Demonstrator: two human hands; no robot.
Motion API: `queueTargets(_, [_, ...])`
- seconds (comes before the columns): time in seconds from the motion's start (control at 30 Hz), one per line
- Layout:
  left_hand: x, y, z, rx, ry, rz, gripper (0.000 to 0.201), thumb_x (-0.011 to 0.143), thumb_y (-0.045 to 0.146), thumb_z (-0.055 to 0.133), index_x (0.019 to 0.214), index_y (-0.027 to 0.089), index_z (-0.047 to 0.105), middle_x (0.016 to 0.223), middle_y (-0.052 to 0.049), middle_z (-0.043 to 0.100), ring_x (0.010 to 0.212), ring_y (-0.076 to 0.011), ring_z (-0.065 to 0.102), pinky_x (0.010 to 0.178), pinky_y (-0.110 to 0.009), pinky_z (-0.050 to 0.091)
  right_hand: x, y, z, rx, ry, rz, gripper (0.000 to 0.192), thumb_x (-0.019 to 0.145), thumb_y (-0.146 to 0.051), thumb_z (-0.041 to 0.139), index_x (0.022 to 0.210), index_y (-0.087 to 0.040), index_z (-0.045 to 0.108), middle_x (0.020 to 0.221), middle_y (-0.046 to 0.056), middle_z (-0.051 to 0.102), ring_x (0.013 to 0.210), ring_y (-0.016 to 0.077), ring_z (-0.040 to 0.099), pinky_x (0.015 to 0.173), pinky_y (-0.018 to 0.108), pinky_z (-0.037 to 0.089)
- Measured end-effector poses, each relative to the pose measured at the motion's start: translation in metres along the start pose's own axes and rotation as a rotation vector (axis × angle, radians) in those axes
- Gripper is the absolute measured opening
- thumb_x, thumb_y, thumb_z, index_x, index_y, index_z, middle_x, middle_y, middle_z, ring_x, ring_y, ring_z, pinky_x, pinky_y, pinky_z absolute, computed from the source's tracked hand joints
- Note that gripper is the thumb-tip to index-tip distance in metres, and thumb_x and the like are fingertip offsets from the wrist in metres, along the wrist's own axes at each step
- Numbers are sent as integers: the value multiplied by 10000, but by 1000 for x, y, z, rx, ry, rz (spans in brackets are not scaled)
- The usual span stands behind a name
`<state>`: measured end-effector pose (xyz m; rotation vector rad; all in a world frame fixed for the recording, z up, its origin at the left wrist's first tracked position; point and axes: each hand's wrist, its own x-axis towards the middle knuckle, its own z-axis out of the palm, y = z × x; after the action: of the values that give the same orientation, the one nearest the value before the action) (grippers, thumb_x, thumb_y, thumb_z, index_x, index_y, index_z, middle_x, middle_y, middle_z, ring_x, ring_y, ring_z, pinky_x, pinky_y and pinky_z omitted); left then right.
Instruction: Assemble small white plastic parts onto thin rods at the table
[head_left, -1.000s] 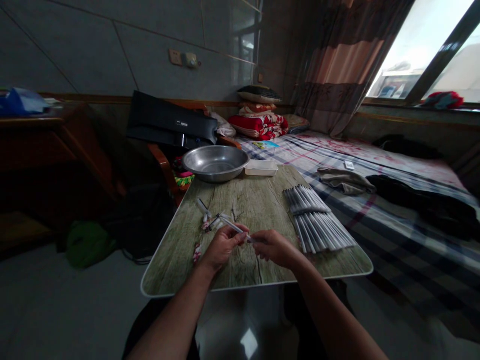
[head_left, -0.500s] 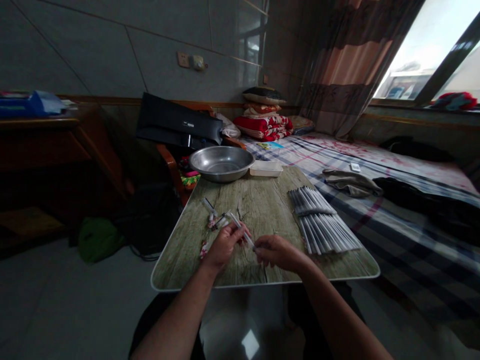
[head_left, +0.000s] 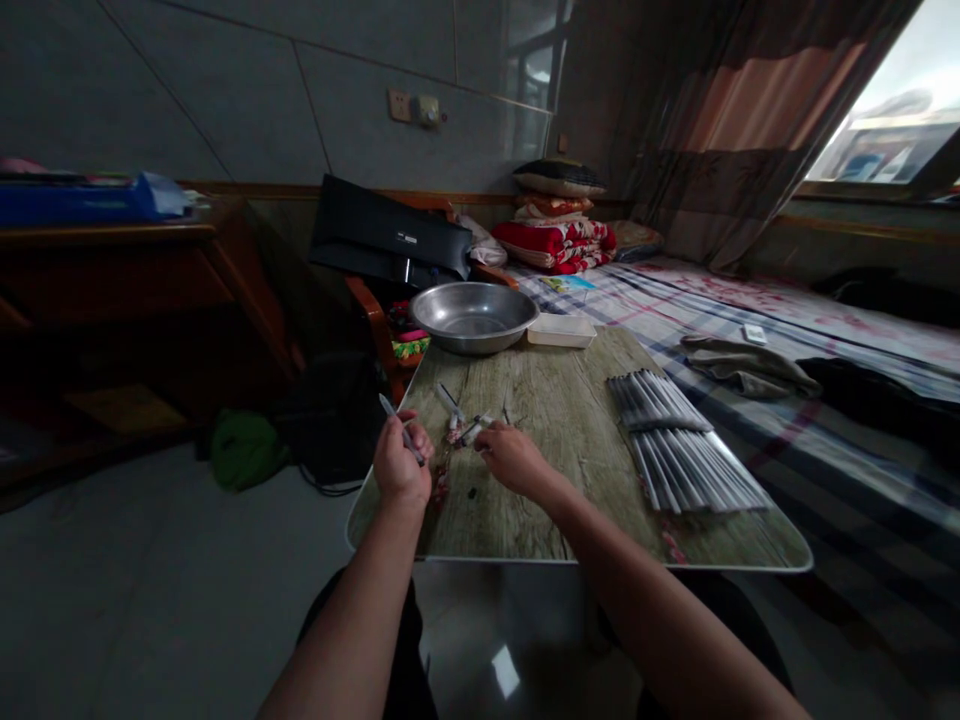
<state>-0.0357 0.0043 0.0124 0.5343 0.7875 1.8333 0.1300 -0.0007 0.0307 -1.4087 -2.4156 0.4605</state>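
Observation:
A slim grey-white pen (head_left: 388,405) slants up out of my left hand (head_left: 403,462), whose fingers are closed round it above the table's left edge. My right hand (head_left: 514,458) reaches over the middle of the table with its fingers curled down and together. Its fingertips are at a small pile of white and dark pen parts (head_left: 471,430), and what they grip is hidden. A clear-and-dark piece (head_left: 448,400) lies just behind that pile. Nearer me, a small black bit (head_left: 472,493) rests on the wood-grain table (head_left: 540,520).
Two bundles of slim pale pens with dark ends (head_left: 690,440) lie on the table's right side. At the far end are a steel basin (head_left: 474,318) and a shallow white tray (head_left: 561,331). A bed with a checked sheet (head_left: 645,300) adjoins on the right.
My hands have moved apart. The left went left with the pen, now pointing up; the right let go of its lower end and moved to the small pile. The view has turned left.

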Motion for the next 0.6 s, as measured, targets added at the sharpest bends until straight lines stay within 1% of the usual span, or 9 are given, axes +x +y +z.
queueTargets(0.1, [0, 4, -3, 1, 16, 6, 284, 785, 453, 619, 805, 176, 560, 434, 87, 383, 361, -58, 330, 373, -182, 241, -3, -14, 8, -14, -160, -185, 211, 762, -105, 526, 891, -154, 686, 904, 86, 662, 861, 181, 591, 739, 248, 402])
queueTargets(0.13, [1, 5, -4, 3, 20, 9, 279, 783, 447, 620, 802, 174, 561, 432, 87, 383, 361, -58, 329, 371, -182, 243, -4, -16, 11, -19, -210, -221, 192, 758, -111, 536, 877, -149, 682, 867, 83, 664, 842, 183, 590, 726, 249, 402])
queueTargets(0.2, [1, 7, -5, 8, 23, 7, 274, 770, 436, 629, 799, 172, 563, 429, 86, 387, 361, -58, 329, 368, -182, 243, -6, -19, 17, -36, -254, -201, 195, 762, -97, 522, 874, -138, 676, 851, 88, 669, 810, 182, 591, 708, 252, 400])
queueTargets(0.27, [0, 8, -6, 20, 18, 2, 277, 752, 434, 642, 802, 173, 564, 431, 86, 395, 360, -57, 332, 367, -179, 244, -4, -16, 21, -41, -215, -122, 230, 776, -70, 485, 892, -135, 673, 896, 99, 672, 829, 182, 595, 721, 255, 399])
queueTargets(0.37, [-2, 6, -7, 83, -7, -16, 280, 740, 433, 650, 802, 173, 566, 435, 85, 404, 355, -54, 331, 361, -173, 240, 5, -7, 22, -26, -92, -21, 257, 818, -74, 453, 950, -145, 662, 974, 101, 657, 884, 182, 593, 761, 253, 399])
queueTargets(0.47, [-5, 3, -6, 198, -91, -66, 280, 737, 421, 653, 825, 166, 580, 441, 81, 415, 357, -53, 332, 355, -164, 230, 16, 5, 21, -89, 23, 94, 293, 846, -77, 434, 1036, -159, 643, 1053, 107, 621, 936, 186, 580, 787, 258, 395])
queueTargets(0.53, [-8, 1, -5, 276, -152, -91, 295, 742, 413, 648, 888, 164, 589, 453, 80, 426, 370, -55, 343, 359, -157, 239, 23, 12, 21, -150, 39, 124, 314, 847, -72, 438, 1074, -166, 633, 1084, 112, 603, 967, 194, 568, 811, 267, 392])
queueTargets(0.6, [-12, 0, -3, 335, -183, -116, 324, 746, 404, 639, 962, 168, 582, 472, 80, 441, 387, -58, 357, 368, -150, 252, 29, 18, 23, -182, 5, 102, 298, 845, -74, 442, 1045, -163, 645, 1060, 116, 606, 958, 196, 568, 820, 270, 393])
